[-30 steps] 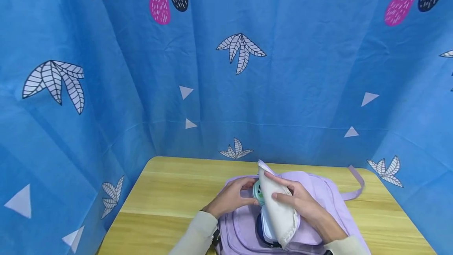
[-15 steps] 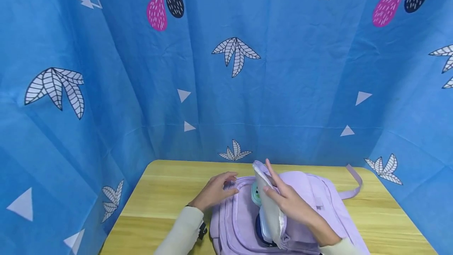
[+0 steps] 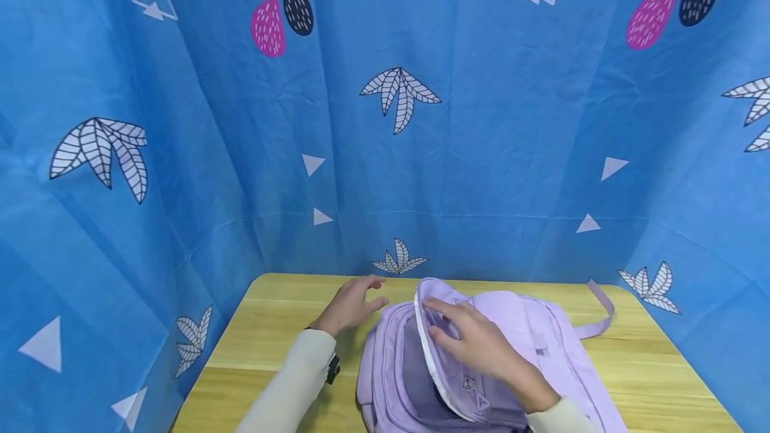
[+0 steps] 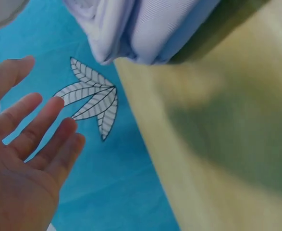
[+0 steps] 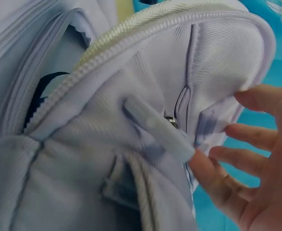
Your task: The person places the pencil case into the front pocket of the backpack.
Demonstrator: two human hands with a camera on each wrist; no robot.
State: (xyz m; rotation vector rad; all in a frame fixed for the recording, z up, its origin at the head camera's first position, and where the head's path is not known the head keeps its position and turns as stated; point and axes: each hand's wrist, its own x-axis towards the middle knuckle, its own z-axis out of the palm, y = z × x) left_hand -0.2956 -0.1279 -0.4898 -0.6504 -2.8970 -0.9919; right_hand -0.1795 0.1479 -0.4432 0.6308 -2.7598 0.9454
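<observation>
A lilac backpack [image 3: 565, 359] lies on the table, its zipped front flap [image 3: 445, 353] lifted and standing over the open pocket [image 3: 415, 366]. My right hand [image 3: 481, 339] is at the outer face of the flap, fingers loosely extended. In the right wrist view, its fingertips are right at the flap [image 5: 227, 57], one of them by the end of a pale zip pull [image 5: 160, 130]. A dark blue item [image 5: 40, 94] shows inside the pocket; the rest of the contents is hidden. Left of the bag, my left hand [image 3: 349, 306] hovers with relaxed, spread fingers, holding nothing.
The wooden table [image 3: 283, 346] extends on both sides of the bag. A loose lilac strap [image 3: 601, 316] trails toward the back right. Blue patterned curtain [image 3: 481, 119] hangs behind and at the sides.
My left hand has drawn back left from the green container in the pocket, leaving it there. The right hand has gone from holding the flap to resting at its outside, and the flap has dropped leftward.
</observation>
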